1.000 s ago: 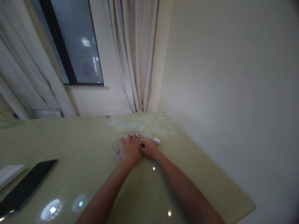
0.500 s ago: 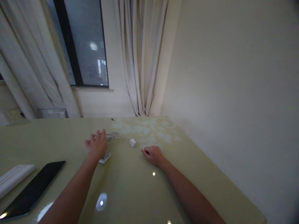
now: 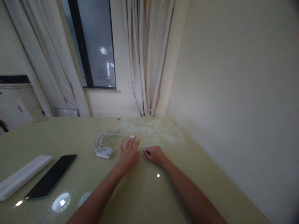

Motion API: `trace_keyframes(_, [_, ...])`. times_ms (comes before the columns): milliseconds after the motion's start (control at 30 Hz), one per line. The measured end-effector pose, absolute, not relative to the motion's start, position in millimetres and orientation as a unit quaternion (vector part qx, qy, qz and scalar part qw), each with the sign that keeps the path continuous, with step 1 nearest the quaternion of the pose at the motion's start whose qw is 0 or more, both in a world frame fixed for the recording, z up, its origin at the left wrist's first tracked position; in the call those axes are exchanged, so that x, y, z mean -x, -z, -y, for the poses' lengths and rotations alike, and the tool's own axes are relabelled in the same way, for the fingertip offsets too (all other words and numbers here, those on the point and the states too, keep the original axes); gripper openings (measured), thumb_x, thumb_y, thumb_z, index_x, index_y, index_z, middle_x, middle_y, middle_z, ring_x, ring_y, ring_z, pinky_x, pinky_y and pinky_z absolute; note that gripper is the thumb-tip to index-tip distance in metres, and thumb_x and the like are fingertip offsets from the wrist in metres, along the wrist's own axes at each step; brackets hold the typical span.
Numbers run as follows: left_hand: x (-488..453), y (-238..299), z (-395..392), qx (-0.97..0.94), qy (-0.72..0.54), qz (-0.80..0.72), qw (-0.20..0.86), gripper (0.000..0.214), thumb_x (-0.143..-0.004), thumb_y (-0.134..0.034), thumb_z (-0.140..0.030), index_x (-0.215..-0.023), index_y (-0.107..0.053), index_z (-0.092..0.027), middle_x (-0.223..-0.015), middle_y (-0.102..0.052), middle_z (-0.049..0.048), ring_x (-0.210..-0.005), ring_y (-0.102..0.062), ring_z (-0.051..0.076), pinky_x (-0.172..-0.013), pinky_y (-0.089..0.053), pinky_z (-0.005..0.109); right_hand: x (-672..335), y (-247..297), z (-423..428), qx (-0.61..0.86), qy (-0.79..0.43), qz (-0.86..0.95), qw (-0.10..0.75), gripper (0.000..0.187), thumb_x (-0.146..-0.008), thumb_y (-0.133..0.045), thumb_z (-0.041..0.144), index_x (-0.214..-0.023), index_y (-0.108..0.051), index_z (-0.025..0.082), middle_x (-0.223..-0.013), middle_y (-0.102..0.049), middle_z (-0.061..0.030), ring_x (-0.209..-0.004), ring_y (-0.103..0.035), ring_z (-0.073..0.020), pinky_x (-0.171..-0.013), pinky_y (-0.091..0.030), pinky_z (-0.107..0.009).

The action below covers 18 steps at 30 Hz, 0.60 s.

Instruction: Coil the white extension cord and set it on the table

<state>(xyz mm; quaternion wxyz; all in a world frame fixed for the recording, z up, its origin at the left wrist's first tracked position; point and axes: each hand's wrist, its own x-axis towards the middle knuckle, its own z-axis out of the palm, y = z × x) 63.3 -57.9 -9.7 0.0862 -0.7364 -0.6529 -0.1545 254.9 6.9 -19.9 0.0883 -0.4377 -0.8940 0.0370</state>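
Note:
My left hand is open, fingers spread, over the middle of the table. Its fingertips are at the white plug and partly cover it; whether they touch it I cannot tell. To the left of that hand lies a white power strip, with its pale cord looped loosely behind it and running right to the plug. My right hand rests on the table just right of the left one, its fingers curled closed. What those fingers hold, if anything, is hidden.
A black tablet-like slab and a long white bar-shaped object lie at the left. Near the front is a round white disc with a thin cable. A plain wall borders the table's right side; curtains hang behind.
My left hand has moved right, from over the cord and power strip to the plug, leaving both uncovered. The power strip has turned. My right hand stays closed in place. The view has shifted left.

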Motion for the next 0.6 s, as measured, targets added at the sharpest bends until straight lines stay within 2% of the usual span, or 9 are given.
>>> trace_keyframes(100, [-95.9,29.0,57.7,0.763,0.146,0.629,0.016,0.05,-0.1,-0.046,-0.022,-0.148,-0.062,-0.022,-0.161,-0.056,0.0118,-0.147,-0.05,0.029,-0.125,-0.031,0.05,-253.4,16.6,-5.7,0.441,-0.037,0.894,0.067,0.029,-0.103,-0.055,0.037,-0.105,-0.08,0.022,-0.105,-0.082,-0.0108,-0.09,-0.073,-0.0219,-0.075,-0.041,-0.03])
trace_keyframes(200, [-103.2,36.7,55.1,0.762,0.151,0.629,0.01,0.045,-0.099,-0.046,-0.02,-0.14,-0.066,-0.019,-0.153,-0.063,0.0128,-0.14,-0.056,0.028,-0.119,-0.04,0.044,-252.8,14.3,-5.0,0.452,-0.038,0.889,0.059,0.033,-0.105,-0.05,0.038,-0.112,-0.079,0.023,-0.11,-0.082,-0.0102,-0.095,-0.074,-0.0224,-0.078,-0.043,-0.03])
trace_keyframes(433, [-95.3,32.7,58.5,0.763,0.165,0.625,0.013,0.043,-0.102,-0.044,-0.022,-0.138,-0.067,-0.021,-0.151,-0.065,0.0117,-0.141,-0.056,0.026,-0.123,-0.032,0.044,-252.0,12.8,-2.3,0.456,-0.053,0.886,0.065,0.035,-0.107,-0.049,0.041,-0.115,-0.079,0.025,-0.112,-0.082,-0.0082,-0.097,-0.073,-0.0208,-0.078,-0.044,-0.029])
trace_keyframes(600, [-98.7,31.4,62.9,0.754,0.185,0.629,0.038,0.048,-0.096,-0.047,-0.019,-0.139,-0.066,-0.024,-0.159,-0.058,0.0105,-0.148,-0.049,0.029,-0.128,-0.02,0.055,-252.3,12.3,-3.4,0.453,-0.058,0.887,0.07,0.04,-0.109,-0.047,0.048,-0.114,-0.078,0.025,-0.11,-0.082,-0.0077,-0.093,-0.073,-0.0198,-0.073,-0.041,-0.028])
